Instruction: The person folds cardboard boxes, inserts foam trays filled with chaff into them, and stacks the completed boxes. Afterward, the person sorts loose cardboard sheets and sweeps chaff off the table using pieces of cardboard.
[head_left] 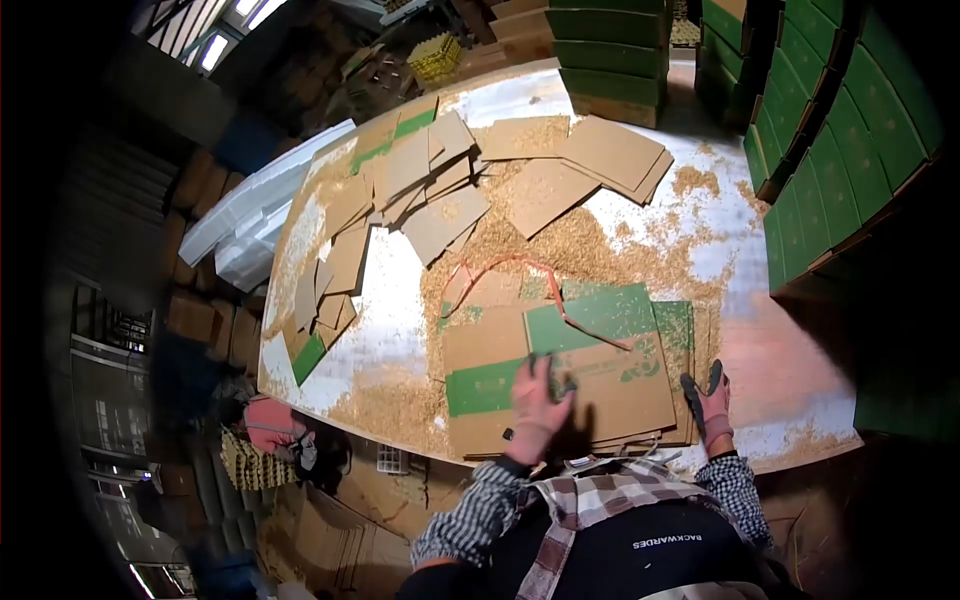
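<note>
Currently, the unclenched left hand (pixel 541 405) is above flattened cartons (pixel 618 408) bearing one red strap (pixel 563 316), the empty right hand (pixel 711 402) beside.

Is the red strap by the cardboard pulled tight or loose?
Loose: the red strap makes an open, kinked curve, with one end lying free on the top cardboard sheet.

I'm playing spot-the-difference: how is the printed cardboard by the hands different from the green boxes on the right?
The printed cardboard lies flat in a low pile, while the green boxes stand in tall stacks. The printed cardboard shows lots of brown with green areas; the green boxes' visible sides are mostly green. Both have green on them.
</note>
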